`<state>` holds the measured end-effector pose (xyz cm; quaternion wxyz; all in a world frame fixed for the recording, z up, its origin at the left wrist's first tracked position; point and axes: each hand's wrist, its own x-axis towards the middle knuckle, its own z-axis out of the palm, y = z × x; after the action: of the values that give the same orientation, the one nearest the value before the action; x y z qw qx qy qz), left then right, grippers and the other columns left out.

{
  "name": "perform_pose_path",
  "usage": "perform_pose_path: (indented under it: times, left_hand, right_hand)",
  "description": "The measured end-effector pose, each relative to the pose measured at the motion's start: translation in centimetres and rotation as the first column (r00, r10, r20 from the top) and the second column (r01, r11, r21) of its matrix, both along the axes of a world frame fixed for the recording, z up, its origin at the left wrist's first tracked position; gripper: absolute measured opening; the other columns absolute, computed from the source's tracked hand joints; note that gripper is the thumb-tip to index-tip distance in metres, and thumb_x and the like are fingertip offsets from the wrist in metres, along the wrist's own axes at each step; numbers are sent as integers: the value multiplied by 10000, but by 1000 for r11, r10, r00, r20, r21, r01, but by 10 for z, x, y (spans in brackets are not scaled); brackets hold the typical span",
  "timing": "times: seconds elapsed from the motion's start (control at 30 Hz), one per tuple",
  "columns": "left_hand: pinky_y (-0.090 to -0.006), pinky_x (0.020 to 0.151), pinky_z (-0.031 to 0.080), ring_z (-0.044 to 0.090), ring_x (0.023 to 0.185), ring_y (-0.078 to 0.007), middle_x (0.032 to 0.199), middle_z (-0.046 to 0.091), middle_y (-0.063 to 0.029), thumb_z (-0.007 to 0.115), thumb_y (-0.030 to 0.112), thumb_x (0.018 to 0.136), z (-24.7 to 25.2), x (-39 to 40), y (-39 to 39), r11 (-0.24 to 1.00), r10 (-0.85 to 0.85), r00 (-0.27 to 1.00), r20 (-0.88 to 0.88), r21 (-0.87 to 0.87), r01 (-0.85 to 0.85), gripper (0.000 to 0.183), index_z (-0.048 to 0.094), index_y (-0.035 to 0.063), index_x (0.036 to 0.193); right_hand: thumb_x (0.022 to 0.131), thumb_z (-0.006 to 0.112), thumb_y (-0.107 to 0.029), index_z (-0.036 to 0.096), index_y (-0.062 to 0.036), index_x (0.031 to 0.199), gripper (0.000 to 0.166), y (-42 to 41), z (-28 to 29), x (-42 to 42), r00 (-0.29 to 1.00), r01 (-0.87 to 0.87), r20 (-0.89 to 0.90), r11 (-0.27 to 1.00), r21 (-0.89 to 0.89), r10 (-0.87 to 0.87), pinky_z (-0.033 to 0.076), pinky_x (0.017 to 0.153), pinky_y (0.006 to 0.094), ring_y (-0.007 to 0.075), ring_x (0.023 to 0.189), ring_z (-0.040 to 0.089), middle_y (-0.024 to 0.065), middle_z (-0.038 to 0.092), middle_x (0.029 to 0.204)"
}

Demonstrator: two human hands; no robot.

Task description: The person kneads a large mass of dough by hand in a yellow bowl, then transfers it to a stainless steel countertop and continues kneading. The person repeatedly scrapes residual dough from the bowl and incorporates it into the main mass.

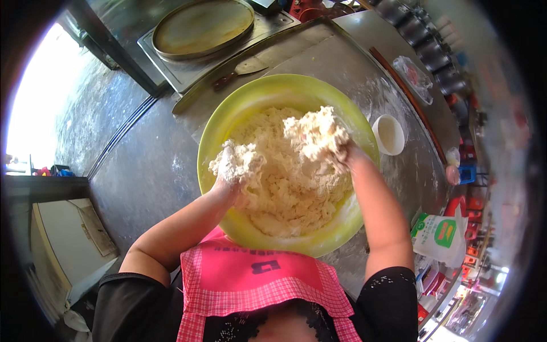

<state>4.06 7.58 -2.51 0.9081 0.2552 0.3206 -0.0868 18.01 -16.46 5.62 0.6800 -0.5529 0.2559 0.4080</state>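
A large yellow-green basin point(342, 107) stands in front of me, filled with shaggy, crumbly dough point(295, 201) and loose flour. At the basin's left side, my left hand point(230, 173) is thickly coated and has a clump of dough about its fingers. Over the right part of the basin, my right hand point(345, 154) holds up a bigger ragged lump of dough point(318, 132), which hides most of the fingers. Both wrists are bare, and flour clings to the basin's inner wall.
A spatula with a dark handle point(239, 72) lies beyond the basin, near a round metal pan point(203, 28). To the right are a white bowl point(388, 134), a long wooden rod point(408, 104), a clear plastic bag point(413, 79) and a printed flour bag point(440, 237). Flour dusts the metal worktop point(299, 57).
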Motion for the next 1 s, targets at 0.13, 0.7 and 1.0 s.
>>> perform_pose_path:
  times: [0.13, 0.7, 1.0]
  left_hand:
    - [-354, 848, 381, 442, 1049, -195, 1148, 489, -77, 428, 406, 859, -5, 28, -2, 790, -242, 962, -123, 551, 269, 454, 411, 92, 1186]
    - [-306, 861, 379, 467, 1022, -172, 1140, 507, -68, 534, 260, 828, 17, 88, 7, 946, -321, 932, 167, 112, 305, 369, 492, 74, 1144]
    - [-340, 867, 387, 463, 1042, -221, 1156, 477, -95, 640, 265, 700, -13, 24, -30, 737, -671, 522, 527, 393, 550, 582, 406, 111, 1211]
  right_hand:
    - [893, 331, -239, 358, 50, 1179, 408, 22, -86, 62, 971, -149, 141, 948, -281, 194, 499, 424, 253, 222, 637, 591, 255, 527, 953]
    - [849, 401, -308, 370, -12, 1208, 466, 42, -128, 92, 914, -295, 127, 845, -446, 386, 432, 632, 288, 229, 838, 506, 204, 461, 1090]
    - [826, 437, -345, 376, -45, 1223, 502, -10, -39, -78, 929, -355, 66, 926, -125, 365, 397, 742, 306, 232, 944, 462, 177, 426, 1163]
